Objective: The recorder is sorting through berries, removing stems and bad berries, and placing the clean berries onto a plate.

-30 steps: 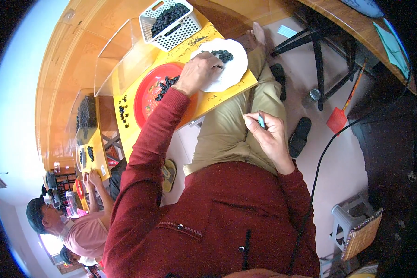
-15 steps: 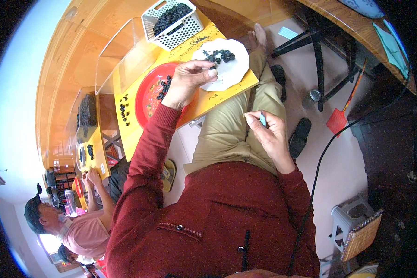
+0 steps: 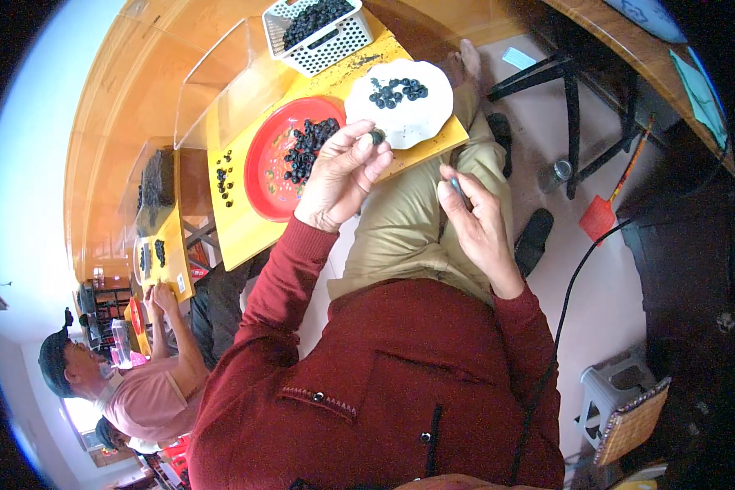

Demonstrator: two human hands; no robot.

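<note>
Small round dark bead-like piece, one: held at the fingertips of the left hand, seen against the lower-left edge of the white plate.

Left hand: thumb and forefinger pinched on the piece, remaining fingers loosely curled; dark red knitted cuff at the wrist.

Right hand: thumb and fingers closed on a slim tool with a light blue-green part, mostly hidden by the grip; positioned above the lap, apart from the left hand.

White plate with scalloped rim: at the right-hand end of the desk, carrying a loose cluster of dark round pieces towards its far side.

Red round tray with patterned base: left of the plate, partly covered by the left hand; a heap of dark round pieces lies in its right half.

Yellow rectangular desk: beneath tray and plate; a short scatter of dark pieces left of the tray.

White perforated plastic basket: at the far edge of the desk, filled with dark pieces.

Beige trousers: on the wearer's legs, below the desk edge.

Co-worker in a pink top: seated to the left, hands together at a second yellow desk; whatever they grip cannot be told.

Red fly swatter: well to the right.

Grey plastic stool: lower right, with a woven pad.
</note>
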